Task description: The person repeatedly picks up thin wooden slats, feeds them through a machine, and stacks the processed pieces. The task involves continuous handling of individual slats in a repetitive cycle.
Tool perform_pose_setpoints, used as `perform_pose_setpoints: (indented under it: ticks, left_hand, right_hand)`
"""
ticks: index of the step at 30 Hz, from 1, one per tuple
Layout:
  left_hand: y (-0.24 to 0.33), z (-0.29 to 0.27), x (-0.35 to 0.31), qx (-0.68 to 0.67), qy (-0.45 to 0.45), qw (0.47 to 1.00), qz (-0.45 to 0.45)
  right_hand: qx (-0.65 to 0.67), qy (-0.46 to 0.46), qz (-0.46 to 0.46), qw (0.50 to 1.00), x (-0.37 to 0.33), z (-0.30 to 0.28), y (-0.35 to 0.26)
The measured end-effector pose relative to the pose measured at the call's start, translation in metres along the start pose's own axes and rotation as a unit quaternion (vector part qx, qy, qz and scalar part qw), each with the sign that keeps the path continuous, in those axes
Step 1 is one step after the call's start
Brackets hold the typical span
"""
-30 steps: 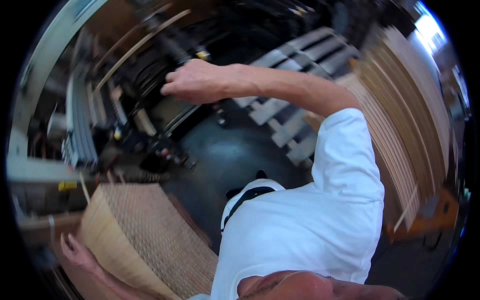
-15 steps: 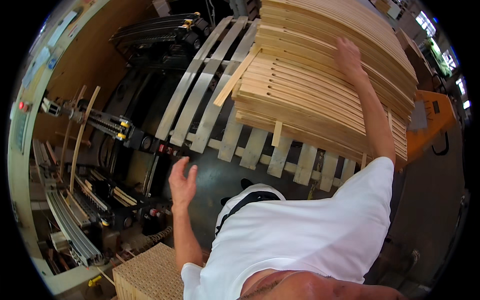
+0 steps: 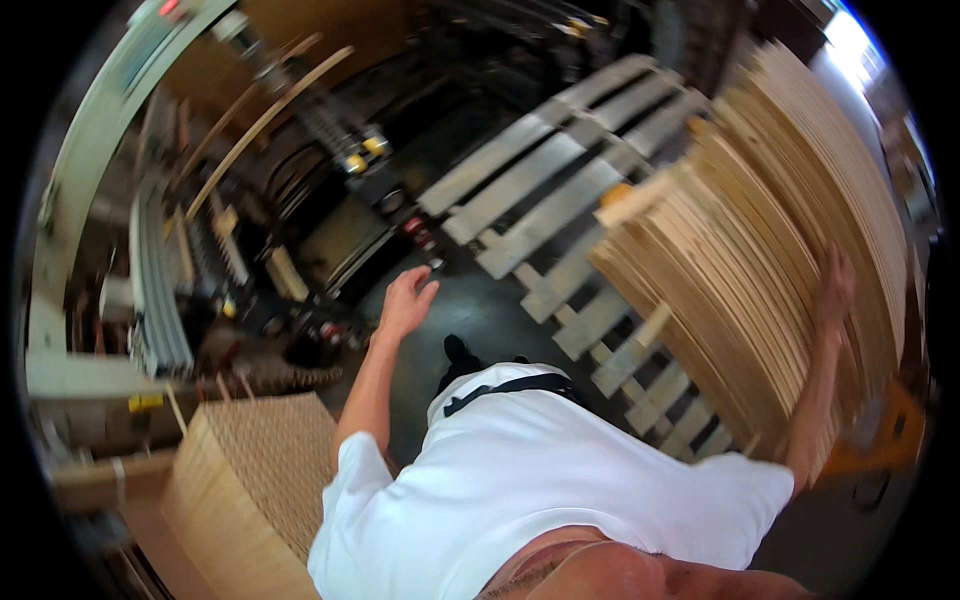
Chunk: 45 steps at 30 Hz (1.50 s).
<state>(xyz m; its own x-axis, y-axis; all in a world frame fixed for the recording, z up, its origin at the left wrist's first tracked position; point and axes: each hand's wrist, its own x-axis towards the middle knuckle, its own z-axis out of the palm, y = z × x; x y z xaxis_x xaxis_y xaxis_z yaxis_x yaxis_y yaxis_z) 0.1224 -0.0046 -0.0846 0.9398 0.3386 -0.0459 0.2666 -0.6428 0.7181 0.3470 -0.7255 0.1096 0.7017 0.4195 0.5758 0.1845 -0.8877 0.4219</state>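
Note:
My right hand (image 3: 835, 290) is on the upper face of a big stack of pale wooden slats (image 3: 735, 240), its arm reaching across the boards. Motion blur smears its fingers, so their grip is unclear. The slats are packed side by side in stepped layers on a slatted wooden pallet (image 3: 548, 178). A short strip of wood (image 3: 655, 325) sticks out from the stack's near side. My left hand (image 3: 408, 302) hangs in the air left of the pallet, fingers and thumb apart, holding nothing.
Machinery with a rail and yellow parts (image 3: 365, 155) stands to the left, beside a pale green frame (image 3: 85, 190). Near my left elbow is a block of stacked wood pieces (image 3: 265, 430). An orange pallet-truck part (image 3: 885, 435) shows beyond the stack at right.
The view has turned, so the stack and pallet appear farther right and tilted. My right hand remains on the slats; my left hand is still raised. More of the wood block at lower left shows.

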Motion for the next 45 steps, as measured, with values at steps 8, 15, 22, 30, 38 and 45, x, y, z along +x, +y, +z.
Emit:
perform_pose_setpoints:
  ticks: [8, 15, 22, 30, 38, 45]
  left_hand:
    - [-0.156, -0.132, 0.104, 0.051, 0.155, 0.982, -0.09]
    - [-0.26, -0.299, 0.27, 0.255, 0.192, 0.936, -0.149]
    - [-0.303, -0.406, 0.411, 0.341, 0.172, 0.897, -0.224]
    - [-0.311, -0.4, 0.42, 0.329, 0.193, 0.921, -0.079]
    - [-0.206, -0.292, 0.241, 0.152, 0.099, 0.983, -0.04]
    - [-0.157, -0.259, 0.138, 0.024, -0.038, 0.996, -0.082]
  right_hand:
    - [0.123, 0.029, -0.022, 0.992, 0.155, -0.076, -0.163]
    - [0.259, -0.003, -0.131, 0.957, 0.256, -0.135, -0.387]
    - [0.308, -0.083, -0.201, 0.926, 0.314, -0.196, -0.566]
    - [0.37, -0.134, -0.277, 0.877, 0.371, -0.198, -0.678]
    - [0.448, -0.098, -0.399, 0.794, 0.456, -0.113, -0.843]
    - [0.478, -0.072, -0.526, 0.7, 0.504, -0.086, -1.066]
